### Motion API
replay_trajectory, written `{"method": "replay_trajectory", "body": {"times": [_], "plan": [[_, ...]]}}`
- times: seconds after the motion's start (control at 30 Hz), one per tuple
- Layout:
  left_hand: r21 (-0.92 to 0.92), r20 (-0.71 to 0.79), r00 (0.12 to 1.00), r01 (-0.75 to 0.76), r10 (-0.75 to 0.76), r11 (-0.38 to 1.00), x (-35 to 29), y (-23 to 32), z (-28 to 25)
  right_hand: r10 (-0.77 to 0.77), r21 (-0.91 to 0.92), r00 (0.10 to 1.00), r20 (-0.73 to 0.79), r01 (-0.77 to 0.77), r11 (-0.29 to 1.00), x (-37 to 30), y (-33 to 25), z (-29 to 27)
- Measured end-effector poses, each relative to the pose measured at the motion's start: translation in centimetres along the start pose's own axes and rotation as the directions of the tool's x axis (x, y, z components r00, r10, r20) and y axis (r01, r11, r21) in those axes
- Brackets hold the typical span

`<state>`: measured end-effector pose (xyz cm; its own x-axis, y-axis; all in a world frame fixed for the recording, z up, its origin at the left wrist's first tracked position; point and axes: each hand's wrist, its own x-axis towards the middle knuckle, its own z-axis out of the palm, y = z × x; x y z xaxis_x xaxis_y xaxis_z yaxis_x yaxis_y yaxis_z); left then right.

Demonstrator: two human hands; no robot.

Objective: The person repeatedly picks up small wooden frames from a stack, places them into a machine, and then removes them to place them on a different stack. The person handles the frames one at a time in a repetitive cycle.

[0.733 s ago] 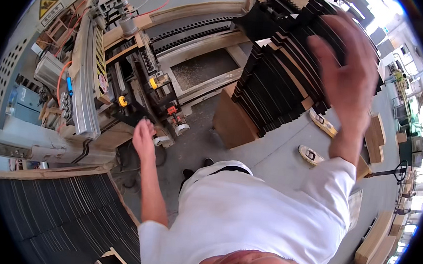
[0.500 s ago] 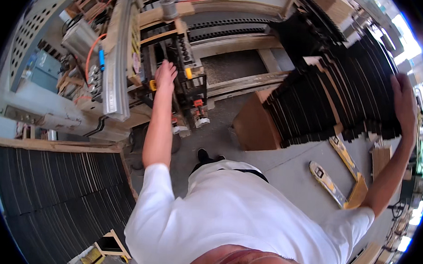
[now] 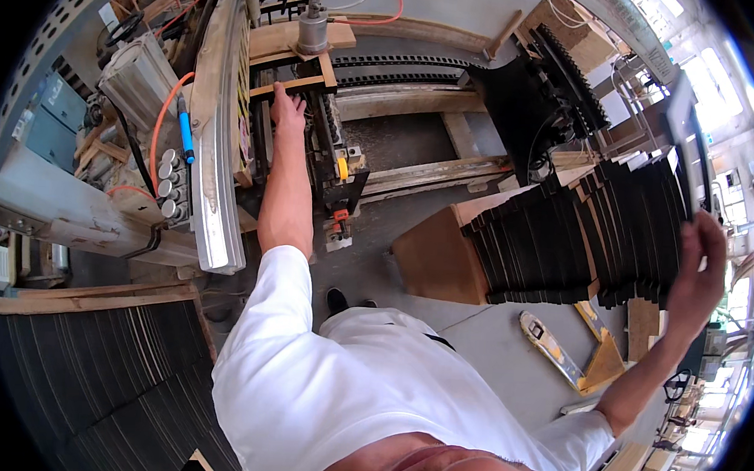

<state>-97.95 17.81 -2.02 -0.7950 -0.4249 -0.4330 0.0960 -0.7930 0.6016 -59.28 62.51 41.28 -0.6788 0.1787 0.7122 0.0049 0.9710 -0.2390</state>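
My left hand (image 3: 288, 113) reaches into the machine (image 3: 327, 139); its fingers are apart, and the fingertips touch or lie just beneath a light wooden bar (image 3: 304, 84). Out at the right, my raised right hand (image 3: 699, 265) is smeared by motion. Its fingers close at the lower end of a thin, dark-edged frame or panel (image 3: 691, 141), which stands up above the stack. The stack of black-edged panels (image 3: 539, 235) lies just left of that hand, packed on edge.
A metal rail (image 3: 212, 201) and a blue pen-shaped tool (image 3: 185, 130) are left of my arm. Lower left stands another stack of black panels (image 3: 88, 374). A yellow pallet jack (image 3: 600, 367) rests on the floor, and a black chain track (image 3: 403, 64) runs across the back.
My right hand has come off the stack's right end, with the thin frame now standing apart from it. The left hand has shifted slightly up toward the wooden bar. The view has turned.
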Motion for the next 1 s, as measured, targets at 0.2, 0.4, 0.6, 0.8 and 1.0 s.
{"method": "replay_trajectory", "body": {"times": [0.2,0.4,0.6,0.8,1.0], "plan": [[-0.016,-0.101,0.986,-0.133,0.131,0.991,3.1,1.1,-2.6,-0.509,0.330,0.837,0.198,0.432,0.839,-5.9,-11.4,10.3],[-0.028,-0.042,0.995,-0.089,0.088,0.996,-3.3,-0.1,-5.3,-0.723,0.640,0.670,0.167,0.484,0.596,-8.0,-13.5,25.8],[-0.014,0.105,0.986,-0.130,0.131,0.991,-13.9,-2.2,-8.5,-0.830,0.703,0.547,0.109,0.548,0.454,-9.4,-16.2,41.5],[-0.138,0.278,0.958,-0.041,0.078,0.990,-15.0,-1.3,-11.2,-0.894,0.760,0.435,0.107,0.544,0.356,-11.0,-20.5,49.1],[-0.244,0.271,0.958,-0.024,0.092,0.969,-14.4,-1.2,-10.1,-0.902,0.846,0.396,0.175,0.408,0.343,-10.4,-20.9,51.8]]}}
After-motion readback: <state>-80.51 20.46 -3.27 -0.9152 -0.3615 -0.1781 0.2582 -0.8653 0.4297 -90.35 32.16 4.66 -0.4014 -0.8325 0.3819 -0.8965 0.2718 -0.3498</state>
